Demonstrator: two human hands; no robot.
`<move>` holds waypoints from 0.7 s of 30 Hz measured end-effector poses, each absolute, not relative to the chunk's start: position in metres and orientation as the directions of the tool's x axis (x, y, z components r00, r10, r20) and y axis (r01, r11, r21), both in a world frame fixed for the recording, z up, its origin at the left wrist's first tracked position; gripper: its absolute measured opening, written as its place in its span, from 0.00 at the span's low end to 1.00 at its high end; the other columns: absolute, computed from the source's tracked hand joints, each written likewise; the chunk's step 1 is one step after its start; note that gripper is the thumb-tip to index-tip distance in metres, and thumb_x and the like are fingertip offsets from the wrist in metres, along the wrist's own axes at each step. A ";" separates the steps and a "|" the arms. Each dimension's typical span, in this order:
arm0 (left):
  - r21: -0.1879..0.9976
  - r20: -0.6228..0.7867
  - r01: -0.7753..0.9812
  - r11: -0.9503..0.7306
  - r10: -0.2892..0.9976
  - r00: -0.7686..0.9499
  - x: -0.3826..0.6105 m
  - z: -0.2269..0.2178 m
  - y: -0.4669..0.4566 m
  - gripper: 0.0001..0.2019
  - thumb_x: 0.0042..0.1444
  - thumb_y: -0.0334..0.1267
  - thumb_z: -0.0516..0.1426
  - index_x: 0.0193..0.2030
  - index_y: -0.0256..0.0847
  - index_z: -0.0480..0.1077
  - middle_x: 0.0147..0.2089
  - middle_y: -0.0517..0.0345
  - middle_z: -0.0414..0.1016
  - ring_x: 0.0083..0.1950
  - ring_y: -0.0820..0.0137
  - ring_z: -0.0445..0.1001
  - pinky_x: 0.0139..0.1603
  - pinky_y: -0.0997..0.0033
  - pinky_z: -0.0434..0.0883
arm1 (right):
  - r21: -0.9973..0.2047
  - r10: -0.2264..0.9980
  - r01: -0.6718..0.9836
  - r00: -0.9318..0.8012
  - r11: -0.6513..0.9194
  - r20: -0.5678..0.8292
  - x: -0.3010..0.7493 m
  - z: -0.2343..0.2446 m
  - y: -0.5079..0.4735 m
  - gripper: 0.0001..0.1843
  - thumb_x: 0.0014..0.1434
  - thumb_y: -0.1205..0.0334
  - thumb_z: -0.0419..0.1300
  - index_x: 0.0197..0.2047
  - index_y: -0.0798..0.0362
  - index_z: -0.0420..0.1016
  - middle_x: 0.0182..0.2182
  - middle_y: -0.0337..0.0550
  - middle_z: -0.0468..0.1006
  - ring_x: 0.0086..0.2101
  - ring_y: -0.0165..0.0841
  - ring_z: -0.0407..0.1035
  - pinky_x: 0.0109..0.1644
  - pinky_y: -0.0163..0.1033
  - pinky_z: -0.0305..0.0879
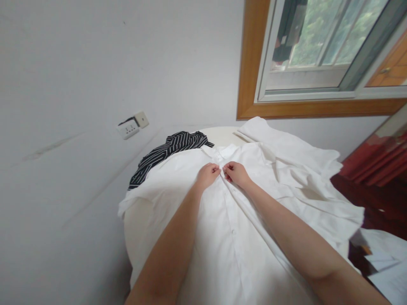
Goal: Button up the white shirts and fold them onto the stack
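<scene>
The white shirt [216, 237] lies spread from the middle to the bottom of the frame over a pale surface [219, 136], and the step in hand looks to be working its front edges just below the collar [226, 151]. Near the centre, the left hand [208, 174] and right hand [235, 173] are just apart, each seemingly pinching the cloth; whether a button is between the fingers cannot be told. The next move seems to call for fine fingertip control, with both edges kept close.

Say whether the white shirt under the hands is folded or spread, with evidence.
Spread: the white shirt lies across the table, collar at the far end, a line of buttons running lengthwise.
</scene>
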State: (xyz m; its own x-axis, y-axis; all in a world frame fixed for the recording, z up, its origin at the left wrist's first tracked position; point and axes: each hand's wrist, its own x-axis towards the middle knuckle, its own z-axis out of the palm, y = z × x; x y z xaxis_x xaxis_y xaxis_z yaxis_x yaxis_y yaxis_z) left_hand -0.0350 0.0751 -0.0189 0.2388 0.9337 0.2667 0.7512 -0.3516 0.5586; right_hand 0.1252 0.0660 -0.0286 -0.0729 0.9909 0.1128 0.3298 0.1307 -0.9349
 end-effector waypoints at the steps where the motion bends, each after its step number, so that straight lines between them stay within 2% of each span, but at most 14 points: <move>1: 0.552 0.268 0.756 -0.353 0.933 0.240 -0.035 -0.019 0.074 0.05 0.55 0.34 0.56 0.34 0.39 0.74 0.34 0.57 0.73 0.38 0.70 0.71 0.42 0.72 0.67 | -0.935 0.991 0.330 -0.077 0.127 0.108 0.126 -0.028 0.065 0.06 0.58 0.65 0.55 0.29 0.54 0.69 0.16 0.35 0.72 0.16 0.27 0.65 0.20 0.30 0.61; 8: 0.568 0.299 0.749 -0.343 0.933 0.201 -0.033 -0.022 0.074 0.03 0.54 0.32 0.59 0.35 0.38 0.73 0.37 0.55 0.73 0.38 0.71 0.73 0.45 0.71 0.70 | -0.912 0.989 0.388 -0.115 0.134 0.097 0.128 -0.025 0.064 0.09 0.58 0.65 0.55 0.28 0.55 0.73 0.16 0.35 0.72 0.16 0.26 0.64 0.23 0.30 0.61; 12: 0.578 0.370 0.730 -0.364 0.915 0.163 -0.034 -0.028 0.076 0.05 0.53 0.31 0.60 0.37 0.38 0.72 0.39 0.55 0.72 0.37 0.71 0.73 0.44 0.70 0.72 | -0.847 0.985 0.504 -0.119 0.169 0.126 0.128 -0.024 0.064 0.13 0.59 0.63 0.54 0.30 0.56 0.77 0.17 0.37 0.73 0.19 0.28 0.66 0.28 0.32 0.62; 14: 0.541 0.433 0.748 -0.384 0.890 0.144 -0.034 -0.028 0.076 0.05 0.55 0.31 0.59 0.39 0.39 0.71 0.39 0.54 0.72 0.40 0.69 0.73 0.46 0.68 0.72 | -0.769 0.977 0.605 -0.084 0.205 0.195 0.130 -0.020 0.063 0.13 0.60 0.64 0.53 0.32 0.57 0.79 0.22 0.41 0.76 0.24 0.30 0.69 0.33 0.33 0.63; 16: 0.449 0.507 0.800 -0.398 0.851 0.138 -0.035 -0.026 0.074 0.07 0.57 0.31 0.57 0.42 0.40 0.70 0.42 0.52 0.73 0.45 0.66 0.73 0.51 0.63 0.70 | -0.645 0.953 0.725 -0.049 0.241 0.300 0.133 -0.014 0.061 0.14 0.60 0.66 0.53 0.36 0.56 0.81 0.31 0.46 0.79 0.33 0.33 0.71 0.40 0.34 0.63; 19: 0.290 0.568 0.865 -0.408 0.801 0.187 -0.034 -0.023 0.070 0.11 0.59 0.32 0.54 0.48 0.40 0.70 0.49 0.50 0.74 0.53 0.61 0.69 0.58 0.57 0.66 | -0.433 0.916 0.866 -0.065 0.249 0.396 0.140 -0.009 0.056 0.15 0.62 0.65 0.52 0.42 0.54 0.81 0.41 0.50 0.78 0.45 0.38 0.68 0.49 0.38 0.60; 21: 0.230 0.552 0.877 -0.422 0.799 0.239 -0.032 -0.024 0.069 0.13 0.60 0.32 0.52 0.51 0.40 0.70 0.52 0.51 0.74 0.56 0.62 0.68 0.60 0.58 0.65 | -0.350 0.913 0.909 -0.075 0.228 0.400 0.144 -0.009 0.055 0.16 0.63 0.61 0.52 0.45 0.51 0.81 0.47 0.50 0.77 0.50 0.41 0.65 0.53 0.42 0.58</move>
State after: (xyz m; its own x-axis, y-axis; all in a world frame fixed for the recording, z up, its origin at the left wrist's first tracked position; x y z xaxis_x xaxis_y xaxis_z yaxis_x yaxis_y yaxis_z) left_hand -0.0320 0.0690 -0.0239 0.2394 0.7990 0.5517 0.8771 -0.4217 0.2301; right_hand 0.1439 0.0550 -0.0086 -0.0755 0.9134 0.4000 0.9087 0.2282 -0.3496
